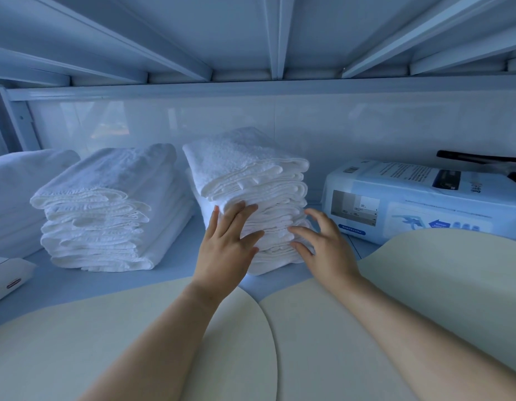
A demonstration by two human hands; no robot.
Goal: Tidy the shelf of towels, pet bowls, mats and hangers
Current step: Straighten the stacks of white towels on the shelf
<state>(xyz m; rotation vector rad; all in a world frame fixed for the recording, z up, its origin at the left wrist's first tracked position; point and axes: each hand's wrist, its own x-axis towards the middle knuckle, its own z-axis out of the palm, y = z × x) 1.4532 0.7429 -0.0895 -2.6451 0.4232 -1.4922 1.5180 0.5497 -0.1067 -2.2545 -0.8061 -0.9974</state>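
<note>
Beyond mats, left grip and right grip touch towels.

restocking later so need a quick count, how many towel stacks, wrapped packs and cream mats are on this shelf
folded towel stacks: 2
wrapped packs: 2
cream mats: 2
white pile, far left, cut off, kind unclear: 1
total: 7
</note>
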